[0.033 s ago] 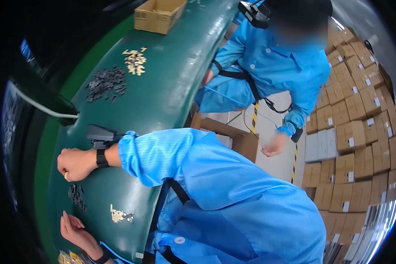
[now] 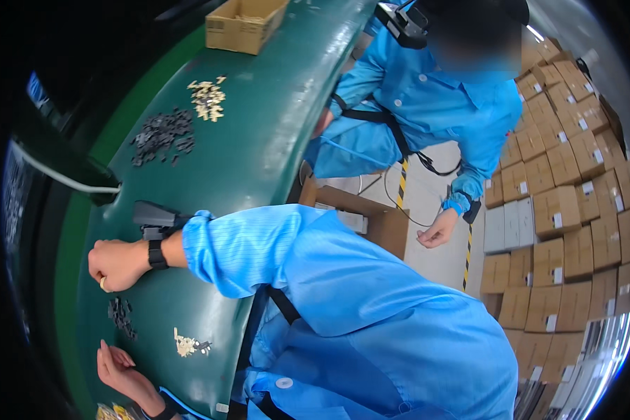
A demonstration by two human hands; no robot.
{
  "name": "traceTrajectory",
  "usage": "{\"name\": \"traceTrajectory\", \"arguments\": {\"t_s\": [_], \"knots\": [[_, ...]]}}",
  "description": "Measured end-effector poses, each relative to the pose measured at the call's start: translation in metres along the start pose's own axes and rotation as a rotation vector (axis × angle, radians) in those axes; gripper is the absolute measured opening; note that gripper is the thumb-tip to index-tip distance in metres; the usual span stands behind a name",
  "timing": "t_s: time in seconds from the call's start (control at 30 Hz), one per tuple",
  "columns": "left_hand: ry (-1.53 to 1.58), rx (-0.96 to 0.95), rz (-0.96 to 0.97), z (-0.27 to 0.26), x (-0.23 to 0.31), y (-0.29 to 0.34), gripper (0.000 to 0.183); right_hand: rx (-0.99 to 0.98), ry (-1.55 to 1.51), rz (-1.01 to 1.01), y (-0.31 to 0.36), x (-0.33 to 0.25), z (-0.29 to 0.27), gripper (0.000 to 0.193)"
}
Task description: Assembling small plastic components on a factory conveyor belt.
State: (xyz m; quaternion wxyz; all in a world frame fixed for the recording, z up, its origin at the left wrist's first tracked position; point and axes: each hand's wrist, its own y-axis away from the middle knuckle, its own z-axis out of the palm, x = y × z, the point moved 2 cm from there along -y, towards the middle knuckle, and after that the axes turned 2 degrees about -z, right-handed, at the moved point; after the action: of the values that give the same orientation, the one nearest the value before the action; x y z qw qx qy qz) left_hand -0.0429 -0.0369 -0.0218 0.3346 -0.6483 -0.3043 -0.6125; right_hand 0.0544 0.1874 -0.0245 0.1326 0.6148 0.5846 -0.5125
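Observation:
My right hand [image 2: 122,266] hovers over or rests on the green table, back of the hand up. Its fingers are curled closed, and whatever they hold is hidden. Below it lies a small pile of black plastic pieces [image 2: 122,316]. My left hand [image 2: 121,371] is nearest to that pile's lower side, palm turned up. Its fingers are loosely bent and apart, with nothing visible in them. To the right sits a little heap of cream pieces [image 2: 186,344] with a few black ones. A dark grey angular object [image 2: 155,214] stands just beyond my right wrist, partly covered by it.
Farther along the green table [image 2: 238,161] are a larger black pile [image 2: 162,137], a cream pile [image 2: 208,99] and a cardboard box [image 2: 234,33]. A co-worker in blue [image 2: 427,105] sits beside the table. An open carton [image 2: 385,225] and stacked boxes [image 2: 560,210] stand at right.
The view has shifted slightly, so the table and its piles appear a little farther left. My hands keep nearly the same pose.

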Motion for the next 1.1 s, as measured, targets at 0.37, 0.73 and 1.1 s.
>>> {"name": "traceTrajectory", "arguments": {"t_s": [0.37,0.73,1.1], "knots": [[-0.058,-0.057,0.050,-0.006,-0.008,-0.010,0.038,0.224,-0.005,0.125,-0.023,0.041,0.002,0.013],[-0.036,0.003,0.041,0.004,0.005,0.000,0.041,0.272,0.170,0.094,-0.024,0.034,0.004,0.013],[-0.114,-0.130,0.122,0.009,0.001,0.003,0.045,0.424,0.082,0.205,-0.026,0.042,-0.007,0.010]]}}
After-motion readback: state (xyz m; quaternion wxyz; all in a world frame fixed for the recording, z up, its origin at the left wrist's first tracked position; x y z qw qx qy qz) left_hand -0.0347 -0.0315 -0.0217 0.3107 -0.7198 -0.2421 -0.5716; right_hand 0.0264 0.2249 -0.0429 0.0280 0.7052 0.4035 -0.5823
